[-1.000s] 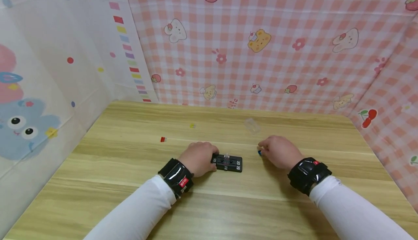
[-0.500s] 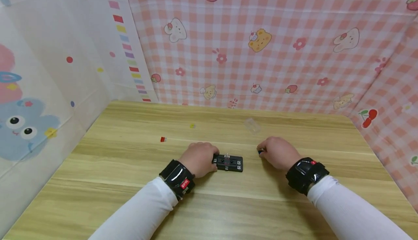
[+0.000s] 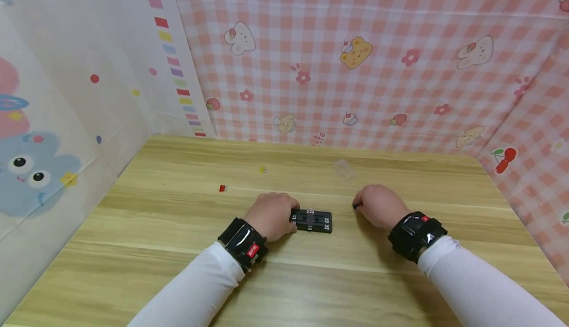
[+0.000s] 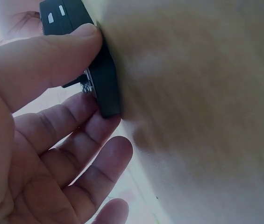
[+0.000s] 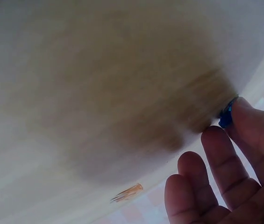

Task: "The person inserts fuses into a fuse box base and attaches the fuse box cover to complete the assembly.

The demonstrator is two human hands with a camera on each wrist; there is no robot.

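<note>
A: Currently we have the left hand [image 3: 271,214] clamped on the left end of the black fuse block [image 3: 312,221], thumb on top and fingers [image 4: 82,133] against its underside edge, as the left wrist view shows. The block lies flat on the table [image 3: 178,248], roughly midway between the left and right edges and nearer the front edge than the back.

B: And the right hand [image 3: 378,206]?

A: We see its fingers curled over a small blue piece [image 5: 226,115], with one fingertip [image 5: 244,112] touching it against the table top. Whether it is truly pinched or only pressed, we cannot tell.

B: What failure modes should we note?

A: First, the blue piece is tiny and smooth-looking; in our judgement a weak pinch could let it slide away across the table. Second, the block is held at one end only, so any push from the right could pivot it. Third, loose items lie toward the back edge: a red piece [image 3: 222,188], a yellow piece [image 3: 263,170] and a clear plastic part [image 3: 344,170]. A wide sweep of either sleeve could scatter them
</note>
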